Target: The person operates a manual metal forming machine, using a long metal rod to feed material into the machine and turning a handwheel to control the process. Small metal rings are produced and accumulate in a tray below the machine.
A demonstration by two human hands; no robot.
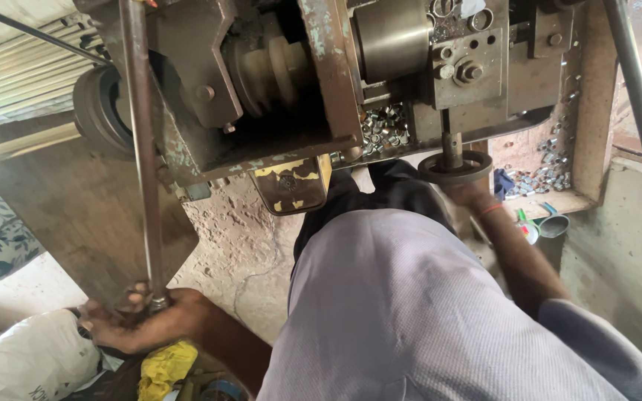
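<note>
A pale lilac shirt (410,312) of fine check weave, sleeves short, dark trousers (380,189) — and a thin red thread (right wrist) (490,210).

Right hand (468,194) — grip hidden under handwheel (455,167)

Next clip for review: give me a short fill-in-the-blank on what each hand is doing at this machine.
1. The left hand grips the lower end of a long metal ____.
2. The right hand is at the round ____ under the machine.
3. The crumpled cloth below the left hand is ____ in colour.

Missing words: rod; handwheel; yellow
</note>
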